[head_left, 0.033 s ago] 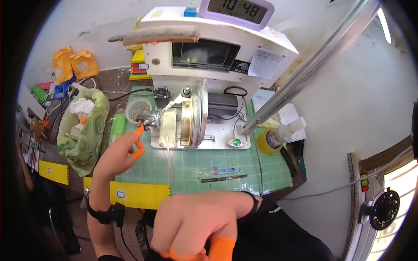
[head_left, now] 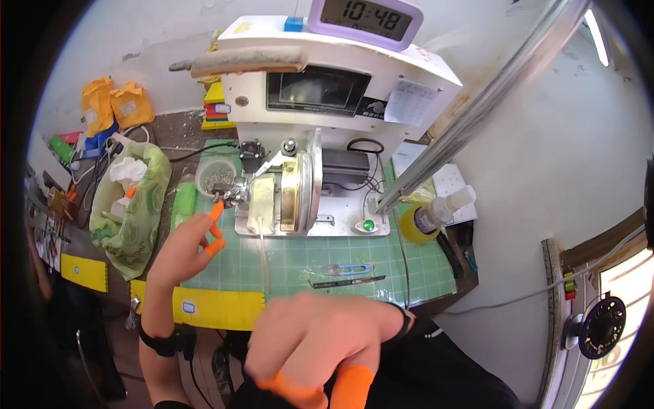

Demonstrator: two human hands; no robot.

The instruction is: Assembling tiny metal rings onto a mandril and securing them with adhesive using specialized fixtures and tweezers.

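Observation:
My left hand [head_left: 185, 247] reaches up from the lower left, orange finger cots on its index finger and thumb. Its index fingertip is at the small metal clamp [head_left: 236, 191] on the left side of the benchtop machine [head_left: 245, 117]. Thumb and index stand apart with nothing visible between them. Close to me, my right hand [head_left: 320, 337] is curled downward, also in orange finger cots; its fingertips and anything in them are hidden. Right of the clamp are a pale block [head_left: 261, 204] and a brass-coloured wheel [head_left: 289, 194]. A round dish [head_left: 216, 176] of small bits sits behind the clamp.
Blue thread snips [head_left: 351, 269] and dark tweezers [head_left: 349, 281] lie on the green cutting mat [head_left: 300, 255]. A green bag [head_left: 129, 225] stands left, a yellow bottle [head_left: 426, 221] right. A slanted metal post [head_left: 470, 112] rises at right. Yellow strip [head_left: 225, 307] lines the front edge.
My right hand has moved slightly up and to the right. My left index fingertip stays at the clamp, and the view has shifted a little.

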